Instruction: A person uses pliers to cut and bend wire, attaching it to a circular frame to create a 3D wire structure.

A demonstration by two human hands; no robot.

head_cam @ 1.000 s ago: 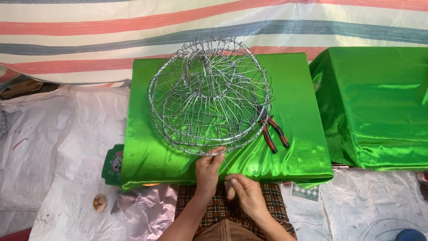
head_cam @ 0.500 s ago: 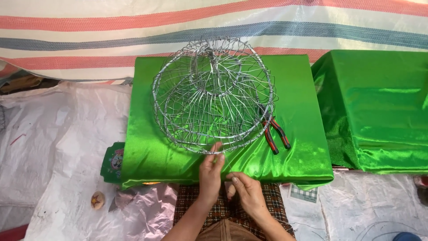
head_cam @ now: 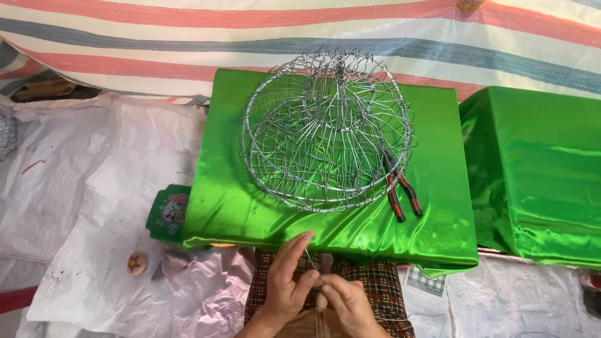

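Below the green table's [head_cam: 250,213] near edge, left hand [head_cam: 289,281] and right hand [head_cam: 343,302] meet, fingers pinched together on a thin wire [head_cam: 309,258]; on the table stands a wire basket [head_cam: 327,128], pliers [head_cam: 399,185] at its right.

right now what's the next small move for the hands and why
Probably lift the thin silver wire up to the round silver wire basket: both the left hand and the right hand pinch it low, below the green satin-covered table's edge, apart from the basket's near rim.
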